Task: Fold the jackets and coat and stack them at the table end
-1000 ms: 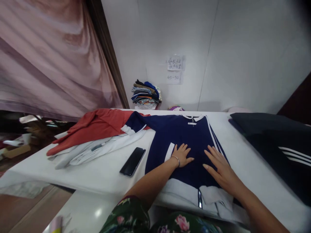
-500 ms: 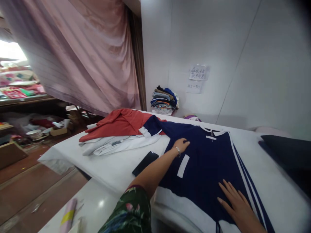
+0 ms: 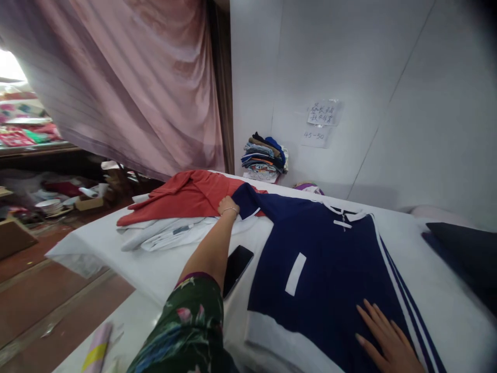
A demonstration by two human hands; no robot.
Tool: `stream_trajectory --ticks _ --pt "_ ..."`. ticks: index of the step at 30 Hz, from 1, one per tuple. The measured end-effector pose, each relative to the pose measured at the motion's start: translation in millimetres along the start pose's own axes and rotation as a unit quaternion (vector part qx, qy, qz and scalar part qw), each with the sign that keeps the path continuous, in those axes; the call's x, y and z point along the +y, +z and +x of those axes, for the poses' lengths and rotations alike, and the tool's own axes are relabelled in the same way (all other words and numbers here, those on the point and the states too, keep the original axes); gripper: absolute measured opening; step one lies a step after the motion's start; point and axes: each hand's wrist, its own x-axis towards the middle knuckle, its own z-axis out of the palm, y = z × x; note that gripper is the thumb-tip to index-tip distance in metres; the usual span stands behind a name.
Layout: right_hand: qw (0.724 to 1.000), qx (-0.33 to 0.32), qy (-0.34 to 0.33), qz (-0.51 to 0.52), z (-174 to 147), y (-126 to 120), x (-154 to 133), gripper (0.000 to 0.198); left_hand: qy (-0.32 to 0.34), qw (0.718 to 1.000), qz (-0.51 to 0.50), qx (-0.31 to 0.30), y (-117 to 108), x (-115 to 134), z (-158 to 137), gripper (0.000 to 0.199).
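Observation:
A navy shirt (image 3: 334,269) with a white collar, white chest patch and white side stripes lies face up on the white table (image 3: 155,269). My left hand (image 3: 228,205) reaches far left to the end of the shirt's left sleeve (image 3: 244,199), and its fingers curl around the cuff where it overlaps a red garment (image 3: 182,197). My right hand (image 3: 384,342) lies flat on the shirt's lower right part, fingers spread and holding nothing.
A black phone (image 3: 236,264) lies just left of the shirt, beside my left arm. A white garment (image 3: 166,233) sits under the red one. Folded clothes (image 3: 264,155) are stacked by the wall, and a dark garment (image 3: 466,254) lies at the right.
My left hand has left the shirt's chest and gone up and left to the sleeve's end. My right hand stays pressed on the lower shirt. My view has swung left.

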Motion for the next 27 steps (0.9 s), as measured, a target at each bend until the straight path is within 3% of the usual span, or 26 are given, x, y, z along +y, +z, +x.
stream_trajectory --ticks 4,9,14,20,24,27 --pt "0.999 0.009 0.039 0.000 2 0 -3 0.058 0.001 1.000 0.017 -0.027 1 -7 16 0.035" --pt "0.995 -0.011 0.094 -0.017 7 -4 -14 0.059 0.016 0.998 0.036 -0.039 -9 2 26 0.026" --pt "0.993 -0.028 0.114 -0.031 11 -12 -27 0.060 0.074 0.996 0.039 0.013 -32 24 32 0.032" --pt "0.993 -0.021 0.113 -0.028 12 -17 -33 0.060 0.155 0.980 0.019 0.125 -66 72 23 0.033" --pt "0.992 -0.015 0.125 0.001 13 -16 -35 0.059 0.258 0.952 -0.025 0.163 -89 106 3 0.032" --pt "0.987 -0.007 0.141 0.075 14 -21 -35 0.060 0.412 0.888 -0.070 0.193 -96 129 -26 0.031"
